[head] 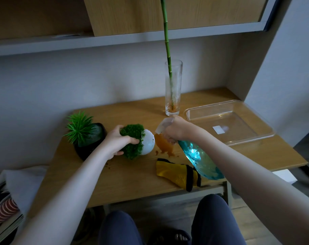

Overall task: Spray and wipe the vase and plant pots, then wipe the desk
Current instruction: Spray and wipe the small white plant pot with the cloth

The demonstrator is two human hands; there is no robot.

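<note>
Nearest me, at the front edge of the desk [132, 183], the yellow cloth [178, 174] lies crumpled, one corner hanging just past the edge, right under the blue spray bottle [199, 158].

My right hand [174, 129] is curled round the neck of that bottle, a finger up by the trigger. The bottle's long axis runs from its base near the cloth up and leftward to the nozzle, which points at the white pot [148, 142].

My left hand [118, 140] grips that pot by its mossy green top, fingers dug into the greenery. It is tipped on its side, its round white bottom turned rightward, straight at the nozzle and very near it. That is the line that matters, I judge: nozzle and pot facing each other along one left-right axis, so a squeeze should land on the white surface. Just below and between them an orange-brown smear [165, 145] sits on the wood, with a few crumbs nearer my left wrist.

Left of my left hand, the black pot [90, 142] with the spiky plant stands close by, so there is little room to swing that way.

Farther back, the tall glass vase [173, 92] with its long green stalk stands upright, well behind my right hand. A clear plastic tray [256, 137] fills the right rear.
</note>
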